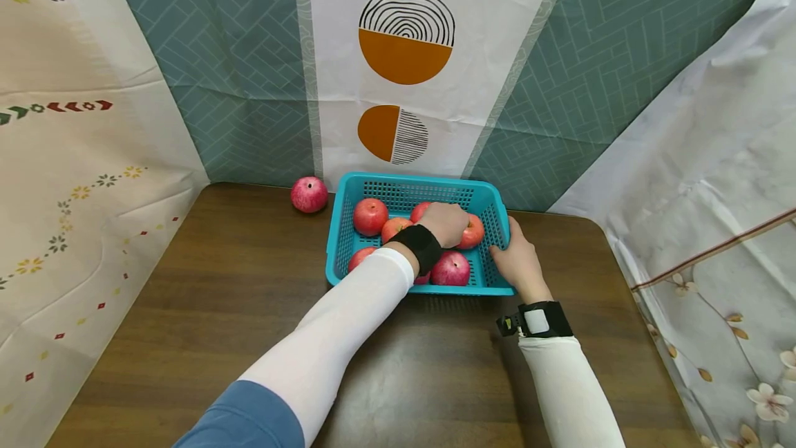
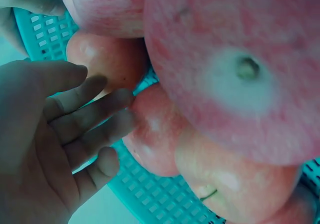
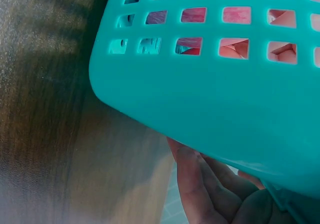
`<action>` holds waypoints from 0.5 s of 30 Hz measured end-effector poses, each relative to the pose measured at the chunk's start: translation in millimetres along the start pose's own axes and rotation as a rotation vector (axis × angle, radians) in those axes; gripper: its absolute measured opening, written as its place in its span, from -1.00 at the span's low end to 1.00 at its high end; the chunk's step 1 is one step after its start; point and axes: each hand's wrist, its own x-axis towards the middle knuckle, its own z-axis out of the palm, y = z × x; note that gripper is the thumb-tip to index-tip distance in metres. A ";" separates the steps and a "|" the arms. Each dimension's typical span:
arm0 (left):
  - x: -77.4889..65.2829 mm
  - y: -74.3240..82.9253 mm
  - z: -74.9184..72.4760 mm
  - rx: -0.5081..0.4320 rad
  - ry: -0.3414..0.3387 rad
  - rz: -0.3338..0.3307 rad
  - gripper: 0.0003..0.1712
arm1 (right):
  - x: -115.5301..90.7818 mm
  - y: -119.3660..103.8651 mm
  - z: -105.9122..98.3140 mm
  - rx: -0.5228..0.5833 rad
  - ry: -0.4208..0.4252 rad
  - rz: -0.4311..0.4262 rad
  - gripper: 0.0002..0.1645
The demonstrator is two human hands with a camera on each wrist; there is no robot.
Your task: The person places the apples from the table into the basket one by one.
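Note:
A turquoise plastic basket [image 1: 460, 291] on the table holds several red apples [image 1: 370, 217] and deeper pink-red round fruits [image 1: 450, 269]. Reaching into it, my left hand [image 1: 444, 224] is beside an orange-red apple [image 1: 472, 231]. In the left wrist view its fingers are spread and loosely bent, with the tips at an apple [image 2: 155, 129] and not wrapped round it. My right hand [image 1: 518, 258] grips the basket's right end, thumb on the inner side. From the right wrist view, fingers [image 3: 192, 184] show past the basket wall [image 3: 200, 101], partly hidden by it.
One pink-red round fruit [image 1: 309, 194] lies outside the basket, to its left near the back edge. The brown wooden table [image 1: 249, 296] extends in front. A patterned cloth [image 1: 255, 75] hangs directly behind, with pale cloths at both sides.

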 end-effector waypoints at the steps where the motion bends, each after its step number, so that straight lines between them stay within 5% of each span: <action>1: -0.9 -1.8 -0.4 -0.003 -0.004 0.004 -0.77 | -0.1 -0.4 0.0 0.000 -0.001 0.001 -0.11; 15: -25.2 -36.6 -14.6 -0.125 -0.026 0.002 -0.74 | -2.1 -3.5 -0.3 -0.001 -0.008 0.007 -0.09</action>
